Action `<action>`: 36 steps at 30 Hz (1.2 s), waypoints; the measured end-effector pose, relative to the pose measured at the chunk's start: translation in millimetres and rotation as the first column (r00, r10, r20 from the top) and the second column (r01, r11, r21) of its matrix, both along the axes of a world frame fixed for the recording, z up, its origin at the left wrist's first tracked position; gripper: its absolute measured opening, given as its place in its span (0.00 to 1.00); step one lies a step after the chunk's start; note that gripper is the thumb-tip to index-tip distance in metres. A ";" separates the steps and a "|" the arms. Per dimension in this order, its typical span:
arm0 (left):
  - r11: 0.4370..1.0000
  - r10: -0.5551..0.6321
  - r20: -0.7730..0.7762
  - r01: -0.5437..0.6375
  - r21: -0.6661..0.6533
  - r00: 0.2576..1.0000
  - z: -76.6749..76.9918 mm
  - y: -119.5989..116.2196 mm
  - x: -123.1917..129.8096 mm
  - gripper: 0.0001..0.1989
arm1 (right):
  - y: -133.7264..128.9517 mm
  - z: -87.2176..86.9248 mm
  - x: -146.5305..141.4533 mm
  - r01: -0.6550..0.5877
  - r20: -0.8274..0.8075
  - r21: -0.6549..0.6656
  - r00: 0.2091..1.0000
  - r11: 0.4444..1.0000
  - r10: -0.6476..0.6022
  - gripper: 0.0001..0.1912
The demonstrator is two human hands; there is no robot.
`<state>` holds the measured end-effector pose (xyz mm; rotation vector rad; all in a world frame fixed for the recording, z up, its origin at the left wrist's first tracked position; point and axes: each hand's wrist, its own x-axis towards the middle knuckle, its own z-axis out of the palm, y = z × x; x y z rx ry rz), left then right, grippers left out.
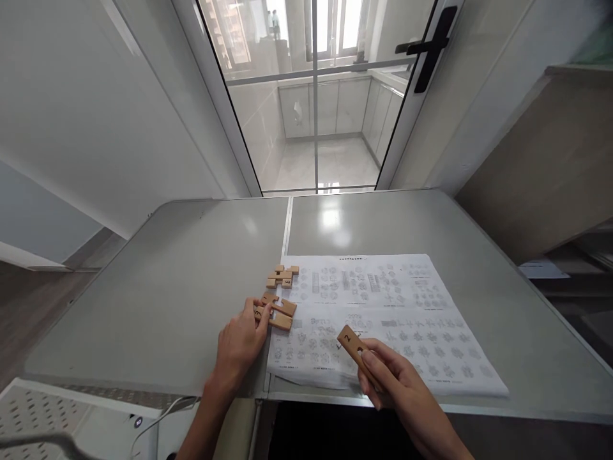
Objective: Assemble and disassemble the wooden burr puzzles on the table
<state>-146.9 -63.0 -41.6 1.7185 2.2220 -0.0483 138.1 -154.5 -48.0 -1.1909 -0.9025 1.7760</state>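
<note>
My right hand (390, 374) holds a notched wooden puzzle piece (350, 340) above the paper's front part, with the fingers closed around its near end. A "2" is marked on its far end. My left hand (242, 338) rests at the paper's left edge, thumb and fingers closed on a marked wooden puzzle piece (258, 313). Beside those fingertips lie other notched pieces, among them a flat one (281, 321) at the front. Just behind sits a second cluster of wooden pieces (280, 277), one of them marked "3". My fingers partly cover the piece in my left hand.
A large printed sheet (330, 313) with small line drawings lies on the grey table (191, 255). Behind the table stands a glass door with a black handle (431, 48). A white perforated rack (43, 415) and a cable are at lower left.
</note>
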 end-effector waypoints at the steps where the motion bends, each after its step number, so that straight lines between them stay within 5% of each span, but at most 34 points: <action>1: 1.000 -0.001 -0.034 0.001 0.006 0.999 0.2 -0.9 2.5 0.19 | 0.2 0.2 0.8 -0.011 -0.004 -0.001 1.000 1.000 0.011 0.28; 11: 0.999 0.010 -0.138 -0.003 0.050 0.990 -3.9 -4.1 13.4 0.17 | 1.2 -0.4 5.1 -0.061 -0.018 0.005 0.998 0.998 0.061 0.29; 17: 0.975 -0.003 0.120 -0.024 0.221 0.993 1.1 -23.3 18.6 0.21 | 1.5 2.1 -1.2 -0.203 0.108 0.071 0.975 0.977 0.195 0.29; 19: 0.968 -0.134 0.364 0.043 0.247 0.922 8.6 -38.1 29.5 0.21 | 1.5 6.0 -5.4 -0.237 0.182 0.095 0.959 0.967 0.217 0.28; 21: 0.976 -0.217 0.592 0.168 0.138 0.776 16.9 -53.9 42.6 0.24 | 1.1 9.5 -10.7 -0.265 0.236 0.123 0.944 0.956 0.231 0.26; 23: 0.961 -0.217 0.727 0.272 0.044 0.651 22.9 -67.7 53.6 0.24 | 0.5 11.3 -16.6 -0.292 0.254 0.148 0.935 0.945 0.249 0.24; 27: 0.968 -0.104 0.832 0.249 -0.043 0.546 22.8 -79.2 55.1 0.23 | -0.2 10.1 -23.8 -0.332 0.259 0.138 0.922 0.933 0.289 0.22; 30: 0.989 -0.071 0.813 0.147 -0.018 0.578 17.9 -72.3 34.9 0.26 | 0.9 7.2 -17.5 -0.304 0.282 0.149 0.925 0.941 0.255 0.22; 36: 0.997 0.015 0.601 -0.060 0.056 0.799 12.9 -46.6 -19.5 0.30 | 3.5 -2.6 36.0 -0.070 0.450 0.226 0.892 0.972 -0.040 0.23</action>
